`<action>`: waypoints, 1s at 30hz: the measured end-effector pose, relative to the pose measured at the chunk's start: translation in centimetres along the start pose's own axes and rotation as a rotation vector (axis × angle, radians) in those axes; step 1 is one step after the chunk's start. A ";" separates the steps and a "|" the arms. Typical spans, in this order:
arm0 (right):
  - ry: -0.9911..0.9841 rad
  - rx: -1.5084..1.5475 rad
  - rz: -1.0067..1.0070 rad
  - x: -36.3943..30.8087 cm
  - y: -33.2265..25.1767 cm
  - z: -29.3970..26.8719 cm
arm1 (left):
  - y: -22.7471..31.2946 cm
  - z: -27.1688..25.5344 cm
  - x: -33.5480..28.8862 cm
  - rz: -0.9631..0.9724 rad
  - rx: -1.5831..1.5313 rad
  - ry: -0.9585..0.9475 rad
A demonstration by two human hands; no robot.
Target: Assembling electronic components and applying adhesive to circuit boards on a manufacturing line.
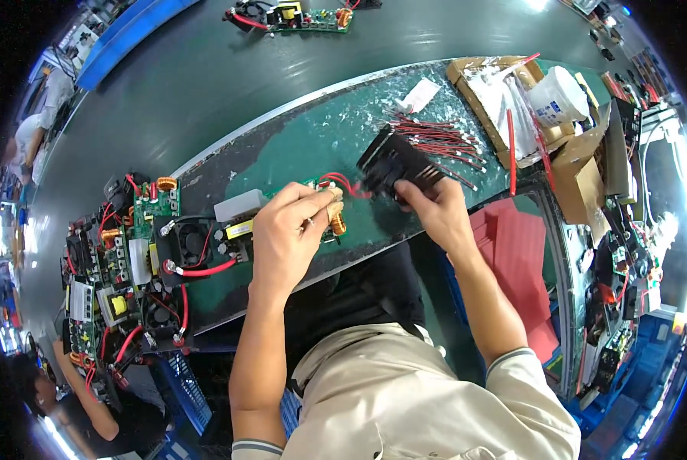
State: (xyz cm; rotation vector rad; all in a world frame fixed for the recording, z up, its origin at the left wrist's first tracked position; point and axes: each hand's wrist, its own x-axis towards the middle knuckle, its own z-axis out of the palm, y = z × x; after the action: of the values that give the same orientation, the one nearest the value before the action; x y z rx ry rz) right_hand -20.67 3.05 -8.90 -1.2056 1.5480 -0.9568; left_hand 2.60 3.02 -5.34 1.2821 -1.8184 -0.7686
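My right hand [439,211] grips the lower edge of a black panel [405,157], which is held tilted over the bench with a dark, blurred part on its near side. Red wires [343,181] run from beside that panel toward the fingertips of my left hand [286,238]. Those fingers are pinched together over a circuit board, and what they hold is hidden. A copper-wound coil [338,222] on this board shows just right of the hand. Left of the hand are a grey heat sink [240,205], a black fan [190,239] and a thick red cable [205,271].
Many circuit boards [117,268] crowd the bench's left end. A bundle of thin red and black wires [439,142] lies beyond the panel. A cardboard tray [477,100] with a white tub [556,98] stands back right. Another board [313,21] lies far off. A person [90,399] works lower left.
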 end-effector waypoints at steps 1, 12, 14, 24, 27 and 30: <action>0.044 0.152 -0.001 -0.1 -0.8 0.4 | -0.1 0.0 -0.1 0.020 0.035 -0.009; 0.059 0.179 -0.075 0.3 -1.9 3.6 | -0.5 1.2 1.4 0.050 0.132 -0.009; 0.057 0.145 -0.068 0.0 -2.3 4.2 | -0.7 1.3 1.5 0.055 0.141 0.015; 0.134 -0.106 -0.430 -0.5 -4.0 5.0 | -1.0 1.3 1.8 0.066 0.141 0.039; 0.130 -0.110 -0.479 -0.3 -4.1 5.0 | -0.9 1.1 1.9 0.095 0.155 0.037; 0.128 -0.170 -0.504 -0.4 -3.9 4.9 | -0.9 0.9 1.9 0.097 0.161 0.044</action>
State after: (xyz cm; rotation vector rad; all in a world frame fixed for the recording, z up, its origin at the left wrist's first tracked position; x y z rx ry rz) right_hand -14.92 2.36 -6.50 -1.7352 1.4732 -1.2619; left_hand 1.86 0.94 -6.04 1.2901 -1.9232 -0.5467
